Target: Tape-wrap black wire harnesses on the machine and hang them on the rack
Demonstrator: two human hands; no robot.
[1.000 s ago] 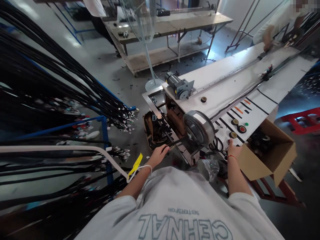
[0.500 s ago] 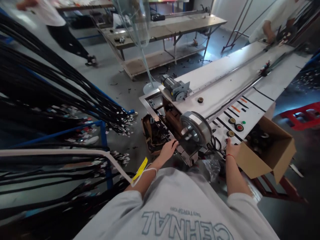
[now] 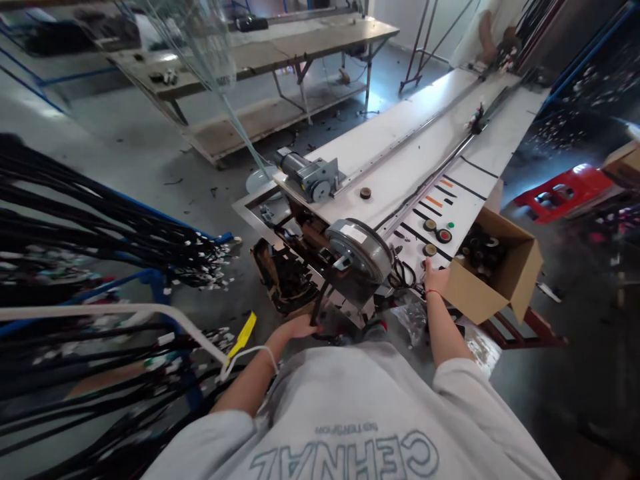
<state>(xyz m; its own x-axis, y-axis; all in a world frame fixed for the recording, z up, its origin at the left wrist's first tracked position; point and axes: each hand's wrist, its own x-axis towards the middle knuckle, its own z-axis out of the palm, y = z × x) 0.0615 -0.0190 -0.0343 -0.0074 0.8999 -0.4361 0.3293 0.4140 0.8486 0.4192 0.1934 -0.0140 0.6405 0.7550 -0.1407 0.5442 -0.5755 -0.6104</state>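
Observation:
Low in front of the bench, my left hand point(image 3: 302, 327) is closed at the lower end of a dark strip point(image 3: 323, 297). The strip hangs from beside a large grey wheel point(image 3: 361, 250) at the bench's near end; its exact kind is unclear. My right hand point(image 3: 437, 279) rests at the near edge of the white bench point(image 3: 400, 160), thumb stretched forward and fingers partly hidden. Just beyond the thumb lies a tape roll point(image 3: 429, 250). Another tape roll point(image 3: 430, 225) and a red-centred round piece point(image 3: 443, 235) lie farther on, near a green button point(image 3: 451, 225).
An open cardboard box point(image 3: 473, 293) with dark rolls stands right of my right hand. A motor point(image 3: 305, 173) sits on the bench's left corner. Black cable bundles point(image 3: 125, 220) hang from a rack at left. A bin of dark scraps point(image 3: 287, 277) is below; a person's arm point(image 3: 486, 40) shows far off.
My left hand has moved down and back from the machine, and the dark strip now stretches to it. My right hand stays at the bench edge. The view has turned right.

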